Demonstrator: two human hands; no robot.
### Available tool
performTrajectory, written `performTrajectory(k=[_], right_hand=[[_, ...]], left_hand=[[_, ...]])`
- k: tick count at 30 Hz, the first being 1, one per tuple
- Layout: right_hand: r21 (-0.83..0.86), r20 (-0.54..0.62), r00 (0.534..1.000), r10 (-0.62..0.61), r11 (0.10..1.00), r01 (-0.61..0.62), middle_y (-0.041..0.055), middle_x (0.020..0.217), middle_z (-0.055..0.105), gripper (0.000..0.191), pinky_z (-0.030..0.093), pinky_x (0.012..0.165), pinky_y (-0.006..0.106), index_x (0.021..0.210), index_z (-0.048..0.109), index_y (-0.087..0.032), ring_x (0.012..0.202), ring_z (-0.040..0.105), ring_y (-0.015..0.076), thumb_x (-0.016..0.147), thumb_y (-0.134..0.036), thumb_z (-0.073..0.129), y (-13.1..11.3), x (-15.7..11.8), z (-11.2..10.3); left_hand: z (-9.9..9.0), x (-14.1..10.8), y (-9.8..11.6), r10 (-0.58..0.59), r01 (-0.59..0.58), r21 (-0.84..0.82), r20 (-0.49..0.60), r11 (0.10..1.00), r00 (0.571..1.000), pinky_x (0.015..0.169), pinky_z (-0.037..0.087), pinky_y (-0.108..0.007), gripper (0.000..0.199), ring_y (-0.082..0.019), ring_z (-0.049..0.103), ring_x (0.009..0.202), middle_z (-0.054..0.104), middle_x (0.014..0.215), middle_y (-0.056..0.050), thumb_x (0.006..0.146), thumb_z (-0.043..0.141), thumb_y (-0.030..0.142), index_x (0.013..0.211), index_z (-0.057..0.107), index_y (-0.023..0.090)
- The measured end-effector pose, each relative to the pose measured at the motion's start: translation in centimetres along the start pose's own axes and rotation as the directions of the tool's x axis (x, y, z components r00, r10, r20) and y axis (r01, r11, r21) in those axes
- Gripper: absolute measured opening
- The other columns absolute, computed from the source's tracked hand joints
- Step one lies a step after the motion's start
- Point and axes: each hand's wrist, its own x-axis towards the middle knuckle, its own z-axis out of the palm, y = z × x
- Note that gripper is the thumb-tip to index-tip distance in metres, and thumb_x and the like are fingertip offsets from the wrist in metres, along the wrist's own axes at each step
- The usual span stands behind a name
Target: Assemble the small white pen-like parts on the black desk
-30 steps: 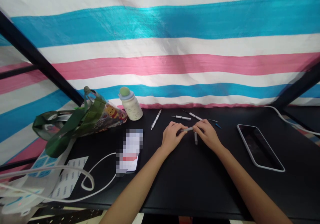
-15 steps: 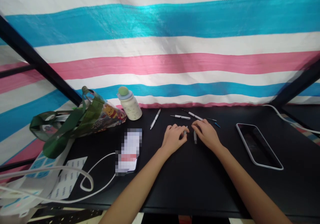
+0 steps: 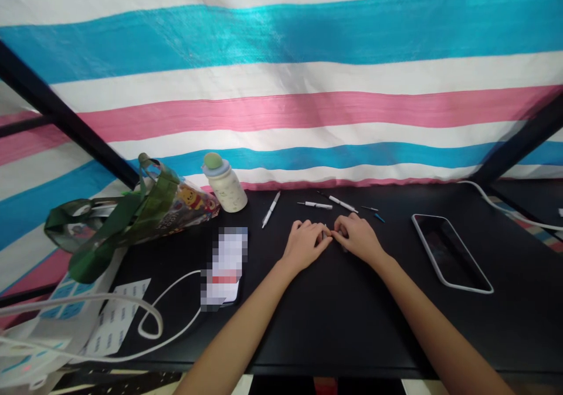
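My left hand [image 3: 307, 243] is closed, thumb and index finger pinching a small greyish piece [image 3: 324, 235] that looks like a pen part, mostly covered by the fingers. My right hand [image 3: 359, 239] is curled with its fingertips pinched together, meeting the left fingertips. Whatever they hold is hidden. A grey tube-like piece [image 3: 345, 247] lies under the right hand, largely covered. Just beyond the hands lie a white pen [image 3: 271, 209], two white pen barrels [image 3: 318, 205] [image 3: 343, 202] with thin tips showing, a thin dark refill [image 3: 369, 208] and a small blue piece [image 3: 379, 218].
On the black table [image 3: 343, 324] are a lit phone [image 3: 227, 266] with a white cable at left and a dark-screened phone [image 3: 452, 253] at right. A cream bottle [image 3: 226, 189] and green bag [image 3: 162, 207] stand back left, near a power strip [image 3: 30, 357]. Striped sheeting hangs behind.
My right hand has moved slightly left and its fingertips now meet those of my left hand. The grey piece beneath it is more covered. The view has shifted slightly.
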Motion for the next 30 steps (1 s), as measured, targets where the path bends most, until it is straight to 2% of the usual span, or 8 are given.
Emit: performTrajectory(k=[4,13,22,30], right_hand=[[0.035,-0.012,1.0,0.017,0.999,-0.017,-0.0006,0.062,0.055,0.006,0.031,0.06,0.027,0.08,0.052,-0.021,0.073,0.05,0.0182,0.077,-0.026,0.052,0.05,0.06,0.04],[0.128,-0.024,0.999,0.032,0.991,-0.029,0.0013,0.072,0.06,0.01,0.036,0.065,0.028,0.085,0.055,-0.022,0.078,0.053,0.0178,0.081,-0.022,0.046,0.2,0.18,-0.01],[0.246,-0.014,1.0,0.019,0.969,-0.014,0.003,0.08,0.061,0.012,0.041,0.069,0.028,0.088,0.055,-0.021,0.079,0.054,0.0166,0.081,-0.023,0.045,0.08,0.11,0.01],[0.34,-0.04,0.999,0.032,0.94,-0.017,0.0024,0.079,0.062,0.013,0.043,0.064,0.027,0.088,0.056,-0.021,0.072,0.057,0.0153,0.08,-0.024,0.046,0.24,0.1,0.3]], left_hand=[[0.2,0.1,-0.2,-0.029,0.029,-0.018,0.011,0.999,1.0,0.08,0.03,-0.032,0.014,-0.017,0.05,0.081,0.061,0.072,0.003,0.087,0.047,0.031,0.096,0.056,0.023],[-0.18,0.27,0.18,-0.022,0.023,-0.062,0.012,0.998,1.0,0.084,0.03,-0.033,0.017,-0.016,0.052,0.087,0.066,0.085,0.002,0.089,0.041,0.024,0.096,0.055,0.024],[-0.4,0.17,0.27,0.048,-0.047,-0.084,0.004,0.995,0.999,0.085,0.033,-0.031,0.02,-0.015,0.053,0.088,0.066,0.09,0.003,0.087,0.041,0.021,0.097,0.058,0.026],[-0.41,0.2,0.26,0.012,-0.012,-0.078,0.007,0.997,1.0,0.085,0.034,-0.033,0.021,-0.016,0.052,0.09,0.066,0.093,0.002,0.089,0.039,0.024,0.099,0.058,0.026]])
